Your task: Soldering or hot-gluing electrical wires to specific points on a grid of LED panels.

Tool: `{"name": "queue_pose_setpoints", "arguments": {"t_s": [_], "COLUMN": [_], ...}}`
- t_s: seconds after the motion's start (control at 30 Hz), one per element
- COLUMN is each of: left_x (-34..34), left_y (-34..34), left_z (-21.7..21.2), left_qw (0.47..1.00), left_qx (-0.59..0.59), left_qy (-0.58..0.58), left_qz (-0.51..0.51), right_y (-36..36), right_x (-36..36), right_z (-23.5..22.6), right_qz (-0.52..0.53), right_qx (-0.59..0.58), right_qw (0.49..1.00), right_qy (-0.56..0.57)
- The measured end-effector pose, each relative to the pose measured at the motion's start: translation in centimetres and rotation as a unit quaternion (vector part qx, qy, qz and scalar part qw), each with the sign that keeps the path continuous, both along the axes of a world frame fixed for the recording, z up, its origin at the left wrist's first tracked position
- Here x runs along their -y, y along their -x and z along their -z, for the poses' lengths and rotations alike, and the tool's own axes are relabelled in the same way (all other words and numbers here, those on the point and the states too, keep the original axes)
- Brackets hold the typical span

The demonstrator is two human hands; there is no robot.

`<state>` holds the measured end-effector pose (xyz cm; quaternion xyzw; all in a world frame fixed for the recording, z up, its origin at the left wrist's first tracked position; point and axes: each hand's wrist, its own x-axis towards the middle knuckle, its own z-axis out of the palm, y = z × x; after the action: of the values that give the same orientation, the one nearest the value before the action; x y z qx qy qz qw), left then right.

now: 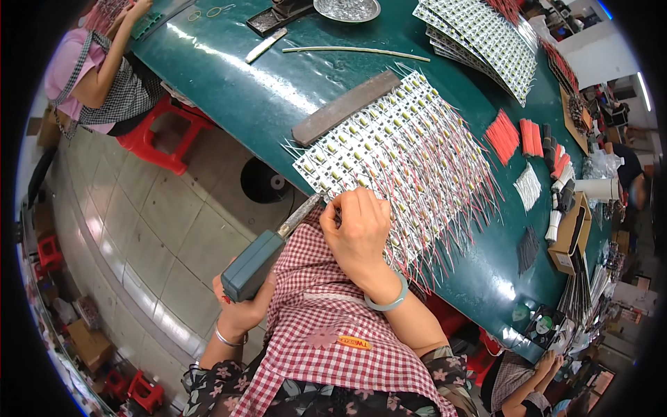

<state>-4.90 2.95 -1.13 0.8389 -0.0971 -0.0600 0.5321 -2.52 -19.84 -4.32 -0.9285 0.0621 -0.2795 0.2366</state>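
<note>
My left hand (250, 306) is wrapped round a dark green soldering gun (253, 266). The gun's metal tip reaches up to the near left corner of a white circuit board panel (321, 161). Right by that tip, my right hand (358, 226) has its fingers pinched together over the panel's edge; what they hold, if anything, is too small to make out. Rows of small green-yellow parts cover the panel, and many thin red and white wires (438, 184) fan out over its right side. A dark bar (347, 108) lies across the panel's far left edge.
The green table (229, 90) carries bundles of red wires (502, 137), white wires (528, 186) and black wires (526, 250) to the right. Stacked panels (479, 45) and a metal dish (347, 7) stand farther back. A co-worker (94, 80) sits at the upper left, another at the lower right.
</note>
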Motion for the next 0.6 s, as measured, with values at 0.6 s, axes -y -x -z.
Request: {"name": "queue_pose_setpoints", "arguments": {"t_s": [0.6], "left_x": [-0.9], "left_y": [0.7], "left_z": [-0.1], "left_qw": [0.997], "left_qx": [-0.026], "left_qy": [0.036], "left_qz": [-0.067], "right_y": [-0.1], "right_x": [0.0], "right_z": [0.1], "right_qz": [-0.002], "right_qx": [-0.001], "right_qw": [1.000], "right_qy": [-0.001]}}
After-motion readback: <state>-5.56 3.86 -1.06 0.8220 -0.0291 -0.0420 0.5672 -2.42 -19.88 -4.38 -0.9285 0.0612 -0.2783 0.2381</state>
